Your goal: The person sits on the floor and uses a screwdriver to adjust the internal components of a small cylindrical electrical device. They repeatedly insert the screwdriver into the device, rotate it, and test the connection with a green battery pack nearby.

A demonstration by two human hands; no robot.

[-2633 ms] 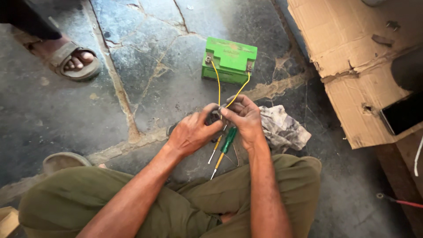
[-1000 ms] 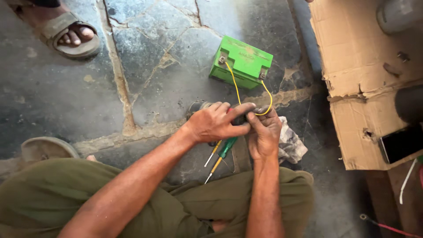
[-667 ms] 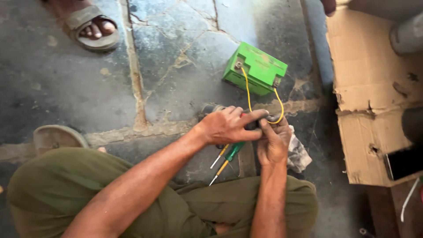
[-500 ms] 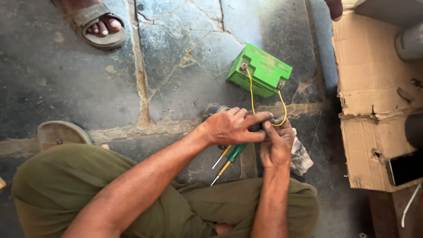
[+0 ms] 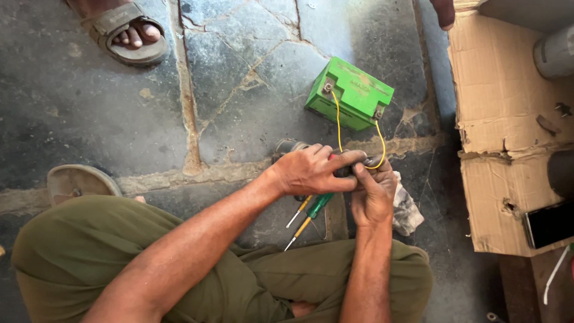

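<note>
Both hands close together over the stone floor (image 5: 89,119). Left hand (image 5: 311,170) wrapped tight around a small dark part (image 5: 287,146). Right hand (image 5: 373,191) pinching the ends of two yellow wires (image 5: 338,122). Wires running up to a green battery (image 5: 353,93) just ahead. Screwdrivers (image 5: 308,212) lying under the hands. Rag (image 5: 409,209) beside the right hand. Cardboard (image 5: 502,119) at the right. Sandal (image 5: 122,33) far up left.

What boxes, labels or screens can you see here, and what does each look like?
Green battery: floor ahead of the hands, box-shaped, faint label on top, two yellow wires attached.
Cardboard box: right side, brown, torn flaps.
Phone: lower right on the cardboard, flat, dark screen.
</note>
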